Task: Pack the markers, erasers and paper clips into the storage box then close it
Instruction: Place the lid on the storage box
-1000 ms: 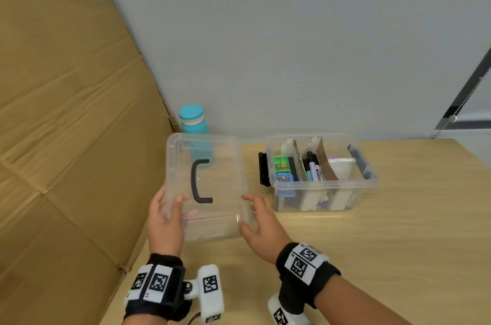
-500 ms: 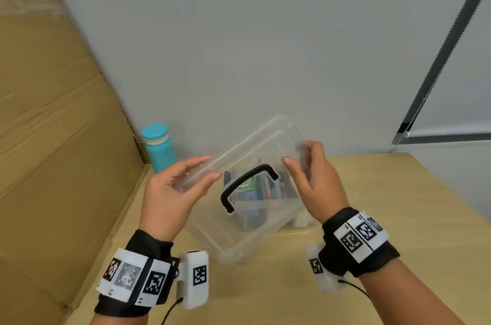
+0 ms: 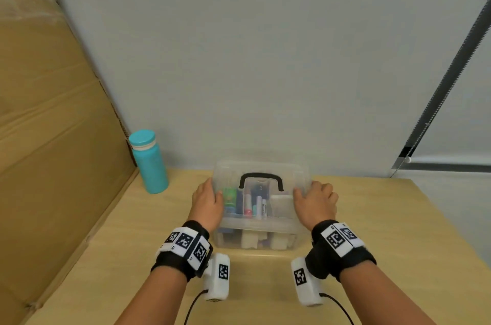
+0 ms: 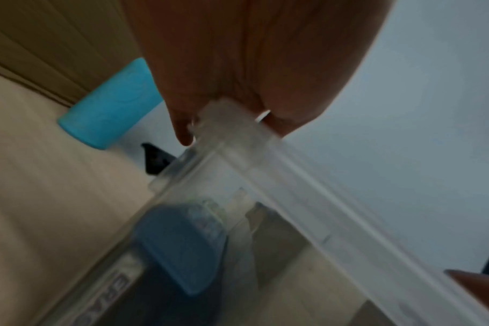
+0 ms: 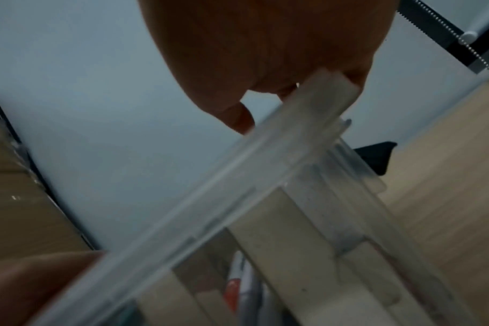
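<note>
The clear storage box stands on the wooden table, with its clear lid and black handle lying on top. Through the lid I see markers, white erasers and green and blue packs. My left hand grips the lid's left end, my right hand its right end. In the left wrist view the left hand curls over the lid's rim. The right wrist view shows the right hand doing the same on its rim. Black side latches hang away from the lid.
A teal bottle stands at the back left, close to the box. A cardboard sheet leans along the table's left side. A grey wall rises just behind the box. Bare table lies to the right and in front.
Both hands carried the lid from the left, turned it level and lowered it onto the box. The hands now sit at the lid's two ends.
</note>
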Tool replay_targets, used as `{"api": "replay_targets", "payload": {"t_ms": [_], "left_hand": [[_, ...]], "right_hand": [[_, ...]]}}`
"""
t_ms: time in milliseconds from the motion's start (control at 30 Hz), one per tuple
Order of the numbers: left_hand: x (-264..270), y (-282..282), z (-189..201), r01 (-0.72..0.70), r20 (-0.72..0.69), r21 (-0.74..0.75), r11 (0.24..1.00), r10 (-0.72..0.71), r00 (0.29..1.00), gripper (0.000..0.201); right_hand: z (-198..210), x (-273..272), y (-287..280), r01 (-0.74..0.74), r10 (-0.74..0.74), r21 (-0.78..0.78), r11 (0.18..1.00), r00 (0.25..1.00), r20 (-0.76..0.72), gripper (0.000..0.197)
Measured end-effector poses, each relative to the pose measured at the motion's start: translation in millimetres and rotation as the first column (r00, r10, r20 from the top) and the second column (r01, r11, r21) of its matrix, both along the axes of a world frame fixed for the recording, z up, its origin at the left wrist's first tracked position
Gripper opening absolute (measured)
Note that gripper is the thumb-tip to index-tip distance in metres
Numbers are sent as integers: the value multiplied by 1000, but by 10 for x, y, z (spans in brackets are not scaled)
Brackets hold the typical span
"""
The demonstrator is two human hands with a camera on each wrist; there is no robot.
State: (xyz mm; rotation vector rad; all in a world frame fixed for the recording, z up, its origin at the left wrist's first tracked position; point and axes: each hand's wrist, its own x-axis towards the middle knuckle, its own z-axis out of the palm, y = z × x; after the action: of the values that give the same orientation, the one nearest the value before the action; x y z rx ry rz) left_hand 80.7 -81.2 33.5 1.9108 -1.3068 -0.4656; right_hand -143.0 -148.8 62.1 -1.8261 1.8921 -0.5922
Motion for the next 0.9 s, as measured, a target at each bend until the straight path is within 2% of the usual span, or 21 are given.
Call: {"api": "replay_targets", "payload": {"t_ms": [33,67,133,233,367,433,533,567,633,700,767,833,900], "left_hand": [[18,-46,-58,-13,-15,28,1000,14,1000,41],[30,-79,-103,-24,-25,37,999,25,999,42],[52,-108,-155,-33,-25,44,998,34,999,43],[42,-105,-158,-41,5,72,997,40,999,43],[18,-111,-110,-96,140,175,980,72,988,46],[40,-112,-102,-90,123,206,974,65,990,59],[61,-117,-102,-14,-90,215,976,34,995,106],[47,-115,-98,-11,-113,222,975,37,993,114],[19,-109,-82,-46,-100,247,968,72,992,118],[-6,-83,-28,-87,0,279,956,91,996,115],[-33,-55,34,-132,183,267,955,85,979,110],[-70,-32,82,-159,352,184,970,86,932,105],[-102,-30,86,-152,421,98,983,97,902,101]], "right_hand": [[-21,26,-16,6,-5,11,1000,995,-99,54],[-40,45,-24,-3,6,24,1000,992,-128,59],[-98,67,-61,-40,44,50,998,996,-84,67],[-160,62,-110,-117,126,73,990,984,-129,69],[-163,70,-155,-142,153,85,986,978,-141,67],[-157,118,-180,-121,134,96,988,980,-148,69],[-187,189,-196,-82,94,78,994,983,-159,84],[-203,197,-197,-74,83,66,995,985,-153,91],[-223,193,-205,-78,86,59,995,986,-142,101],[-233,180,-213,-86,94,62,994,985,-142,104],[-231,172,-215,-89,97,64,994,985,-140,104],[-229,170,-211,-93,101,69,993,986,-134,105],[-216,172,-201,-95,105,81,992,985,-136,108]]}}
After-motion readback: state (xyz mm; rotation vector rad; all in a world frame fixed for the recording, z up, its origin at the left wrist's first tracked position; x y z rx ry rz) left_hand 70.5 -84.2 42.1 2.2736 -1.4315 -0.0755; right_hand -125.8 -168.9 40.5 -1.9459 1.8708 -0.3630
